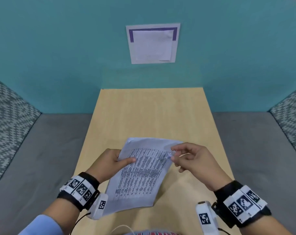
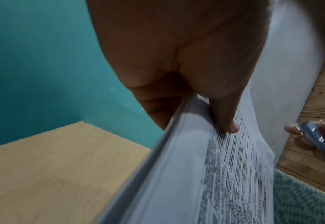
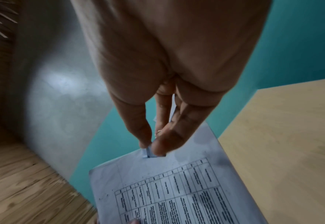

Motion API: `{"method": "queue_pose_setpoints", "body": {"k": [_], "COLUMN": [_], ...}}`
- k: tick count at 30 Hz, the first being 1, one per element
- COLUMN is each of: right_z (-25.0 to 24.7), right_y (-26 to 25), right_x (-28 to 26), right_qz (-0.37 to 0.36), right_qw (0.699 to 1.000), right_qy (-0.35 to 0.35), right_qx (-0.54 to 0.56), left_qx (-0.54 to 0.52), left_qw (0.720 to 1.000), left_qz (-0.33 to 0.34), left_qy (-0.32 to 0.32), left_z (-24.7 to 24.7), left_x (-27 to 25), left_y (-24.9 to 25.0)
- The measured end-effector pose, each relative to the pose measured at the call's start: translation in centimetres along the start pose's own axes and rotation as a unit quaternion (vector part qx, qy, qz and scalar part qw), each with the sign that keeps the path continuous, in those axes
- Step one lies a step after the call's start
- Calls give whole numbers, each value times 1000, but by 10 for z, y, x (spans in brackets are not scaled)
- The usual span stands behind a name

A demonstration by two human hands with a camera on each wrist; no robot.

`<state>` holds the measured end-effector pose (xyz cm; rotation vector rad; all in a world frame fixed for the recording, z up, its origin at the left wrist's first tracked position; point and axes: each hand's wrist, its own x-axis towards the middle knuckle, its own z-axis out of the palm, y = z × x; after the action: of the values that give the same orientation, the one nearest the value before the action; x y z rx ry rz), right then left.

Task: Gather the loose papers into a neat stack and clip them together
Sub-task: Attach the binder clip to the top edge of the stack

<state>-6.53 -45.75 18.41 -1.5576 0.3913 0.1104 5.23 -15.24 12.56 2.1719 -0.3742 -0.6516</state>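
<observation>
A stack of printed papers [image 1: 140, 170] with table text is held tilted above the wooden table [image 1: 152, 112]. My left hand [image 1: 110, 161] grips the stack's left edge, thumb on top [image 2: 225, 121] and fingers underneath. My right hand [image 1: 186, 156] pinches a small blue binder clip [image 1: 168, 155] between thumb and fingers at the stack's right edge. In the right wrist view the binder clip [image 3: 152, 153] sits at the edge of the papers [image 3: 177, 189]. From the left wrist the binder clip [image 2: 314, 134] shows beyond the papers [image 2: 205, 174].
The table is narrow, with grey seats [image 1: 42, 158] on both sides and patterned cushions [image 1: 6, 119] at the far left and right. A teal wall [image 1: 59, 56] behind carries a pinned sheet [image 1: 152, 43]. Cables and wrist bands hang near the table's front edge.
</observation>
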Motion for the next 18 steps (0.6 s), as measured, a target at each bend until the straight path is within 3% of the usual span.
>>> {"method": "queue_pose_setpoints", "body": {"k": [6,9,18], "right_z": [9,11,8], "right_y": [-13,-19,-32], "right_x": [-11,-17,-26], "right_qz": [-64,-97,-217], "right_qw": [994,988,945], "right_qy": [-3,28,82], "right_qx": [-88,-115,-232], "left_qx": [15,19,41], "left_qw": [1000,1000,998], "left_qz": [17,25,52], "left_qy": [4,4,9], "left_z": [1,2,-3], "left_x": [-13,-14,-28], "left_y": [4,4,24]}}
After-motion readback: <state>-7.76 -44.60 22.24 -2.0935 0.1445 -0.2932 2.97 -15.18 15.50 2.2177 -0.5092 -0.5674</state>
